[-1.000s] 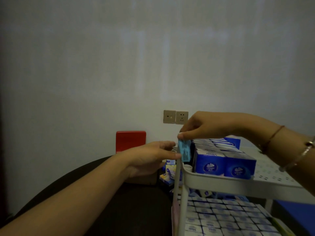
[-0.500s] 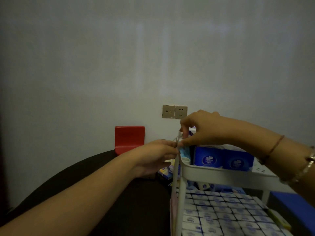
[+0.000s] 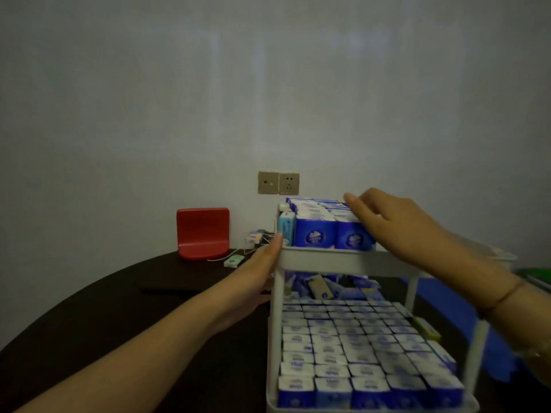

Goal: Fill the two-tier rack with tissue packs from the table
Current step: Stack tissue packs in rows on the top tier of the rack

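Here the white two-tier rack [image 3: 328,260] stands on the dark round table [image 3: 119,308], and everything else is placed from it. Its upper tray holds dark blue tissue packs [image 3: 316,234] standing upright in rows, with one light blue pack [image 3: 285,228] wedged upright at the tray's left end, just beside the corner post. The lower tray is filled with tight rows of blue-and-white packs [image 3: 351,353], and behind them, at the back of the rack, a loose heap of more packs [image 3: 322,287] lies on the table.

The left hand [image 3: 259,275] lies flat against the rack's left side, fingers straight, the fingertips touching the upper tray's rim near the light blue pack. The right hand [image 3: 387,225] rests on top of the dark blue packs in the upper tray, fingers extended and gripping nothing.

To the left of the rack, near the wall, are a red stand [image 3: 202,232], a small pale green object [image 3: 234,260] and some small clutter. Above the rack's upper tray, on the wall, sits a double socket plate [image 3: 278,182].
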Motion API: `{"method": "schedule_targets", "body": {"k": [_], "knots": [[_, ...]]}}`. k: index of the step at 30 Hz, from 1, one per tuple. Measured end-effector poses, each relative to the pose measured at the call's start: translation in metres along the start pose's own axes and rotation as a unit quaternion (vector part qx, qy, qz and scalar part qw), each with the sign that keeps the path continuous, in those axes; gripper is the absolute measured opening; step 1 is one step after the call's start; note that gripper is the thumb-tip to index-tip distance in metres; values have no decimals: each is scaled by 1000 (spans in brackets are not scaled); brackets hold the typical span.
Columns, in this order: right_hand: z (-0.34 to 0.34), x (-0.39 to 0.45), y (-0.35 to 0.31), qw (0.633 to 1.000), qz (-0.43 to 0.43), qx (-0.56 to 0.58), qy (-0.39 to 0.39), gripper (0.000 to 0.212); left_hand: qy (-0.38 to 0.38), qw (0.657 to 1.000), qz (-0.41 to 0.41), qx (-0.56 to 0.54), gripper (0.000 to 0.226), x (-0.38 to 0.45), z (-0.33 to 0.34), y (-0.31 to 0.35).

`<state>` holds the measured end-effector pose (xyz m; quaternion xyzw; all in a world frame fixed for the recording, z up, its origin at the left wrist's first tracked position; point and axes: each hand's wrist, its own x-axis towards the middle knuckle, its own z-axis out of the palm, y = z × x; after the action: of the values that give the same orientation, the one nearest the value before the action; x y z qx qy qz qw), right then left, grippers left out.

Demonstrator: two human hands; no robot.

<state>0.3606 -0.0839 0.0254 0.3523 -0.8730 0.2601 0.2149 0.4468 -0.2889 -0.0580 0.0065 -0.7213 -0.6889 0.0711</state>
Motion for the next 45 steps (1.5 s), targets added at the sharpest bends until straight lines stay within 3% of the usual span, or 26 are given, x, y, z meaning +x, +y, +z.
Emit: {"method": "schedule_targets", "body": {"k": [2, 4, 9, 11, 15, 18, 21, 23, 25, 29, 32, 36, 38, 42, 43, 45], "knots": [[5, -21, 9, 999, -4, -53, -2, 87, 17, 1000, 12, -13, 49, -3, 14, -11], [13, -34, 14, 995, 5, -94, -33, 90, 33, 999, 30, -20, 50, -7, 26, -15], [26, -41, 17, 982, -35, -178, -43, 68, 36, 994, 69, -75, 64, -13, 27, -21], [32, -35, 11, 985, -46, -160, -53, 60, 62, 991, 75, -88, 78, -20, 21, -23], [57, -24, -23, 988, -93, -120, -32, 57, 151, 977, 114, -96, 54, -47, -6, -24], [85, -15, -69, 987, -132, -94, -24, 57, 219, 964, 122, -86, 55, -76, -44, -23], [115, -7, -119, 984, -167, -54, -24, 59, 286, 947, 129, -67, 43, -107, -83, -21], [133, -1, -150, 982, -184, -34, -29, 61, 336, 932, 126, -53, 50, -124, -109, -20], [149, 7, -178, 978, -206, -12, -36, 63, 368, 920, 128, -41, 49, -141, -131, -18], [175, 21, -223, 967, -247, 27, -63, 64, 420, 900, 117, -20, 23, -169, -163, -14], [189, 29, -246, 961, -265, 41, -72, 62, 456, 883, 109, 4, 26, -180, -180, -15], [197, 35, -252, 956, -281, 56, -68, 60, 539, 837, 73, 58, 52, -184, -187, -20], [197, 34, -244, 954, -286, 70, -62, 63, 590, 802, 62, 77, 50, -184, -178, -24], [192, 26, -216, 945, -303, 124, -18, 67, 714, 677, 65, 164, 56, -185, -152, -39], [192, 21, -206, 942, -305, 137, -6, 67, 723, 661, 71, 189, 54, -183, -144, -43], [193, 13, -184, 938, -312, 150, 20, 66, 709, 661, 85, 232, 47, -172, -128, -54]]}}
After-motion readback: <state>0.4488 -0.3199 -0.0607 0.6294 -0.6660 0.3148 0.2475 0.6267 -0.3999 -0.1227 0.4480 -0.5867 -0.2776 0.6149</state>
